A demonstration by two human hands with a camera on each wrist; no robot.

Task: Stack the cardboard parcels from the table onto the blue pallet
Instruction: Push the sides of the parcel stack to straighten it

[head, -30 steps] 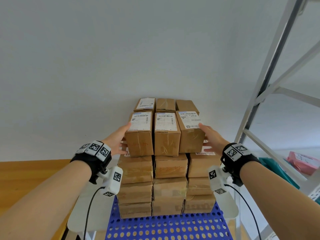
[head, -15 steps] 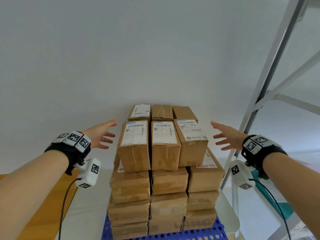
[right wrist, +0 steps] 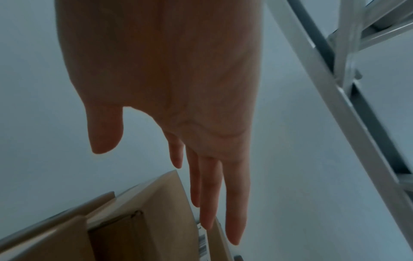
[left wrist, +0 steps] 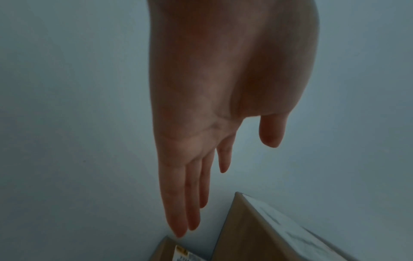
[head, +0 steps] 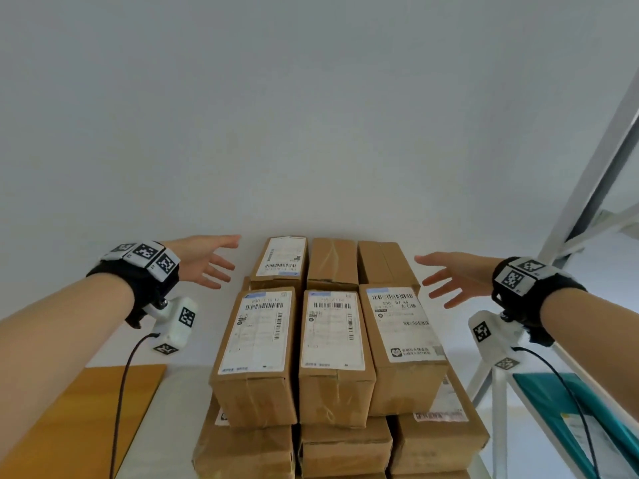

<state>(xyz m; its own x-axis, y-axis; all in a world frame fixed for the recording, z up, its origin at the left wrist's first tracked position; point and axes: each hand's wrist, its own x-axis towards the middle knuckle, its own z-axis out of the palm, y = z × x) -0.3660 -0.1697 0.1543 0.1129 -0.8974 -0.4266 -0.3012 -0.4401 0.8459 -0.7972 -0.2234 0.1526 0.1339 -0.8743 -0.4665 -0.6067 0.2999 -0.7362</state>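
A tall stack of brown cardboard parcels (head: 332, 354) fills the lower middle of the head view, its top layer two rows of three, several with white shipping labels. My left hand (head: 207, 262) hovers open beside the stack's upper left, fingers spread, apart from the boxes. My right hand (head: 449, 278) hovers open at the upper right, also clear of them. The left wrist view shows straight fingers (left wrist: 178, 203) above a parcel corner (left wrist: 257, 229). Straight fingers (right wrist: 212, 194) hang over a parcel (right wrist: 145, 211) in the right wrist view. The pallet is out of sight.
A plain white wall stands close behind the stack. A grey metal rack frame (head: 594, 188) rises at the right, with a teal item (head: 553, 406) on its lower level. A wooden surface (head: 79, 416) lies at the lower left.
Both hands let go of the top front row's sides and moved up and outward, away from the parcels. The camera came closer, and the blue pallet dropped out of view.
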